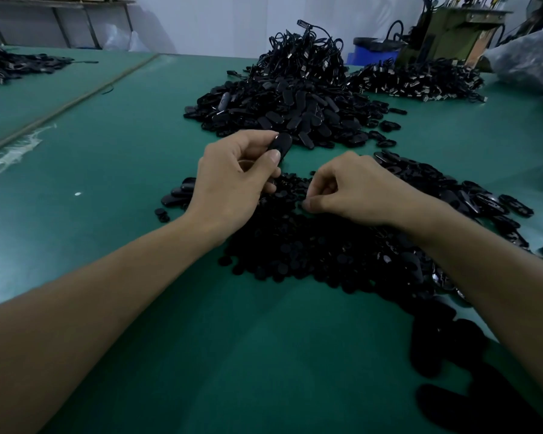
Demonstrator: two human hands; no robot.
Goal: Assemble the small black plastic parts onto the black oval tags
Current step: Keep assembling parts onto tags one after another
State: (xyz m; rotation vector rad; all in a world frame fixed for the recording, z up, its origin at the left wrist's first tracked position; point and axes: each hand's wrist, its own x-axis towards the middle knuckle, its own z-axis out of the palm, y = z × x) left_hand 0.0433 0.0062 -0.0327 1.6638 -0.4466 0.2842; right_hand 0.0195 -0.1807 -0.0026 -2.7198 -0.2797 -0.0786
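My left hand (232, 180) pinches a black oval tag (280, 146) between thumb and forefinger, held just above the green table (107, 183). My right hand (355, 189) hovers over a low heap of small round black plastic parts (311, 245), its fingers curled and its fingertips pinched together at the heap's top; I cannot make out a part between them. A big pile of loose oval tags (282, 114) lies beyond both hands. A few tags (179, 192) rest left of my left wrist.
More tags spread to the right (467, 195). Behind the big pile rises a mound of black cables (304, 54), with another cable heap at back right (420, 79). Another dark pile sits far left (16, 64). A blue bin (373, 51) and machine stand at the back.
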